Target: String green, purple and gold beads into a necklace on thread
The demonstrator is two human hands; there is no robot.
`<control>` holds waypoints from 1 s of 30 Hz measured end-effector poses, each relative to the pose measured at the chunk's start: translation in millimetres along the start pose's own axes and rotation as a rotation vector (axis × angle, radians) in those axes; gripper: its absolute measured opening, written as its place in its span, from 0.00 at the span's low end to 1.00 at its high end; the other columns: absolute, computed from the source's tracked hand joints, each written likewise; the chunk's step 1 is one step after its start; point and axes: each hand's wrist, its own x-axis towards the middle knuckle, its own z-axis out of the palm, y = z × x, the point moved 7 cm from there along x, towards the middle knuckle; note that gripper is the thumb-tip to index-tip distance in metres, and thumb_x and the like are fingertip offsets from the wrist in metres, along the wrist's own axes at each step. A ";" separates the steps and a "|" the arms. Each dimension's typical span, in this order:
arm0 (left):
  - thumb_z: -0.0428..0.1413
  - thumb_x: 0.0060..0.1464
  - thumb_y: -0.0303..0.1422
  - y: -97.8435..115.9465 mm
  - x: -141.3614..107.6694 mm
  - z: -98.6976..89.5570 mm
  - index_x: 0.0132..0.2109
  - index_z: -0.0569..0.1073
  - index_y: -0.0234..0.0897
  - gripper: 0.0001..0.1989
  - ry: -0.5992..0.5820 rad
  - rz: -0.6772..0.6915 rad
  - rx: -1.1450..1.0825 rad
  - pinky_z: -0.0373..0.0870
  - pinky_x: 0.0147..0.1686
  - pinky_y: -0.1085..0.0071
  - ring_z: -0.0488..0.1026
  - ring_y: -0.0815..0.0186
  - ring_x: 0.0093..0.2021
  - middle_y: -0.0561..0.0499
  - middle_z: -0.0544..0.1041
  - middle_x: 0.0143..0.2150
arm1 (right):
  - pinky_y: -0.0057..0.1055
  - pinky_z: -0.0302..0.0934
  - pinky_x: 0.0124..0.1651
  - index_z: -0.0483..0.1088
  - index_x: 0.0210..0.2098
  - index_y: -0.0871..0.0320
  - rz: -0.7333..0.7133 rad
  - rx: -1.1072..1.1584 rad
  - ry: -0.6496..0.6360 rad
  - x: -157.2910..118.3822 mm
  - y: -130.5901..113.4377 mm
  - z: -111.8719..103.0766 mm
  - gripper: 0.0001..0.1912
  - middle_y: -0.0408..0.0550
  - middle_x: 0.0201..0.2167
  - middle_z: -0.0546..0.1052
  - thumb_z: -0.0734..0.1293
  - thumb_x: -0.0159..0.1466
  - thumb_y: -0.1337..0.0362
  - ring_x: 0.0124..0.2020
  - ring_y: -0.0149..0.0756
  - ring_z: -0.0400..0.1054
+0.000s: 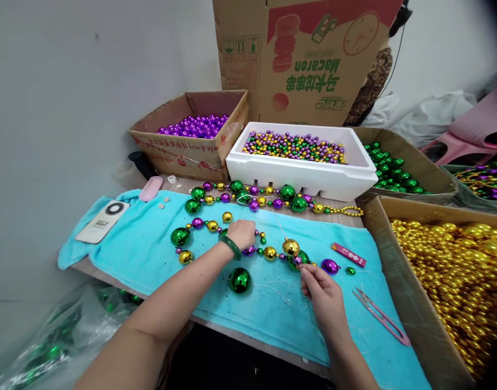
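Note:
My left hand (240, 235), with a green bangle (231, 247) at the wrist, is curled low over the bead string, its fingertips hidden; small green beads (263, 241) lie just right of it. My right hand (323, 284) pinches at a small purple bead (297, 260), beside a gold bead (291, 247) with a pale thread or needle (279, 225) rising from it. Around both hands curves a string of purple, gold and green beads, including a large green bead (180, 236) at the left. Nearer me lies a loose large green bead (239, 280).
Finished-looking bead strands (277, 203) lie behind, before a white foam box (305, 176) of small mixed beads. Cardboard boxes hold purple beads (195, 127), green beads (394, 168) and gold beads (455, 271). Pink thread snips (384, 318), a red packet (348, 254) and a phone (103, 221) rest on the blue towel (138, 265).

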 end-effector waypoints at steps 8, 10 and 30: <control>0.57 0.44 0.28 -11.7 2.4 -19.2 0.32 0.72 0.35 0.05 0.015 -0.078 -0.430 0.67 0.41 0.66 0.73 0.61 0.38 0.48 0.75 0.31 | 0.26 0.53 0.22 0.73 0.34 0.62 0.006 -0.024 -0.020 -2.5 4.3 3.7 0.20 0.40 0.17 0.65 0.69 0.52 0.50 0.19 0.29 0.58; 0.56 0.46 0.28 -11.9 0.3 -14.2 0.33 0.71 0.34 0.04 -0.105 -0.123 -0.937 0.68 0.37 0.69 0.73 0.66 0.33 0.49 0.75 0.29 | 0.26 0.53 0.21 0.73 0.33 0.62 0.009 -0.027 -0.048 -3.8 3.3 7.3 0.20 0.40 0.17 0.65 0.69 0.52 0.50 0.19 0.29 0.58; 0.59 0.49 0.23 -13.3 -13.5 -11.4 0.42 0.71 0.35 0.12 -0.252 -0.119 -1.663 0.70 0.32 0.74 0.75 0.69 0.32 0.52 0.74 0.30 | 0.25 0.53 0.21 0.73 0.32 0.61 -0.032 -0.077 -0.116 -9.8 -11.9 24.6 0.19 0.40 0.16 0.64 0.68 0.53 0.50 0.18 0.28 0.57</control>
